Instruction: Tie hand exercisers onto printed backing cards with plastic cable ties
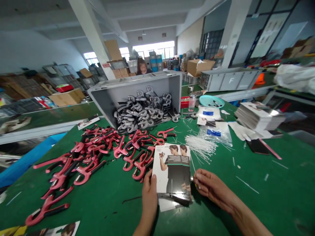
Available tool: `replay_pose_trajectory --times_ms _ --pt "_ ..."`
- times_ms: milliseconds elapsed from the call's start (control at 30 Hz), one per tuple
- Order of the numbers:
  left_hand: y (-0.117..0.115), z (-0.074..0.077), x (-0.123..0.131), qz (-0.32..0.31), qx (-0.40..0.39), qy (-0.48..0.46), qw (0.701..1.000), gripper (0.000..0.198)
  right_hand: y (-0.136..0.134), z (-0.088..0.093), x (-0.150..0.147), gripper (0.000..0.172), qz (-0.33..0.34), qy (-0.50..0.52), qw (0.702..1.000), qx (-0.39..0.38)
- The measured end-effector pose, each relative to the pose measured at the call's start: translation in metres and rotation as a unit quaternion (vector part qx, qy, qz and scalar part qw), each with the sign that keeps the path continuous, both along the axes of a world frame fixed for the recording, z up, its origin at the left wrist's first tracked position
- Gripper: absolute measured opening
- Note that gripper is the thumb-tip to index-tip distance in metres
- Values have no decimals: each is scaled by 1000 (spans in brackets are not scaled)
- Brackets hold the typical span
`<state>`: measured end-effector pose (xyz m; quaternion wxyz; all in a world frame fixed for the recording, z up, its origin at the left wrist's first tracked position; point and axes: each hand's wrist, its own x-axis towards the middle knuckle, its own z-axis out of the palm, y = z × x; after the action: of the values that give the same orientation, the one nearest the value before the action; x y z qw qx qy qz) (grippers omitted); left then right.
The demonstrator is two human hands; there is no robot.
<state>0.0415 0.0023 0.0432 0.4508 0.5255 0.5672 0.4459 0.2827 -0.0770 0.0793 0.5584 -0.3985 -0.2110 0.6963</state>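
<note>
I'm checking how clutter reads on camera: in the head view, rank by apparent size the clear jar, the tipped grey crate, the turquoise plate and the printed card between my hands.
1. Grey crate
2. Printed card, enlarged by nearness to the camera
3. Turquoise plate
4. Clear jar

Cards point(172, 178) on table point(118, 218), between left hand point(149, 188) and right hand point(210, 186). Hand grips point(102, 136) left of cards. Crate point(137, 79) behind, on side, more grips point(144, 114) inside. Zip ties point(200, 146) behind cards, rightward; bags point(208, 113) beyond; plate point(205, 100) behind bags; glove point(243, 131), paper stack point(258, 116) farther right.
</note>
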Motion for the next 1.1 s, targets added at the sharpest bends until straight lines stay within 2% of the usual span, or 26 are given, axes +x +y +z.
replay_pose_trajectory --times_ms 67,100,167,267,300,333,400,500,533,633,733,800,867,933,967,1000,1100 --pt "-2 14 -2 9 130 112 985 48 6 6 -3 24 14 0 1000 17" --pt "-2 24 -3 -7 208 169 963 48 8 10 -6 24 34 -1 999 22" --pt "0 45 -2 -93 339 254 901 49 10 18 -11 24 92 -2 995 22" --pt "5 70 1 -248 441 298 809 47 10 31 -20 25 170 9 985 14" --pt "5 74 1 -277 455 294 794 45 9 34 -23 25 185 16 982 13" --pt "4 76 1 -292 459 283 790 42 7 36 -25 25 193 22 981 12" --pt "-4 73 -2 -299 431 247 815 34 3 38 -28 22 174 14 985 17" --pt "-26 61 -7 -271 301 183 896 23 -4 32 -38 24 114 -79 989 53" --pt "-35 57 -9 -263 260 165 914 20 -6 28 -43 27 108 -114 985 67" --pt "-56 50 -11 -253 216 148 932 14 -10 16 -62 29 95 -184 974 93" --pt "-61 49 -14 -254 208 155 932 14 -10 9 -78 33 55 -216 970 96" --pt "-50 49 -18 -236 191 156 940 13 -10 7 -81 33 36 -221 970 93" --pt "-28 46 -19 -163 181 162 956 17 -9 8 -82 31 21 -218 971 92" --pt "0 38 -17 -84 163 161 970 33 -10 9 -82 28 7 -212 973 86" --pt "14 32 -14 -74 148 152 974 40 -11 9 -82 26 2 -207 975 84" --pt "26 26 -11 -90 127 136 978 40 -13 10 -83 25 -4 -201 976 83" --pt "45 13 -5 -137 105 94 981 29 -16 14 -83 22 -17 -197 977 79"
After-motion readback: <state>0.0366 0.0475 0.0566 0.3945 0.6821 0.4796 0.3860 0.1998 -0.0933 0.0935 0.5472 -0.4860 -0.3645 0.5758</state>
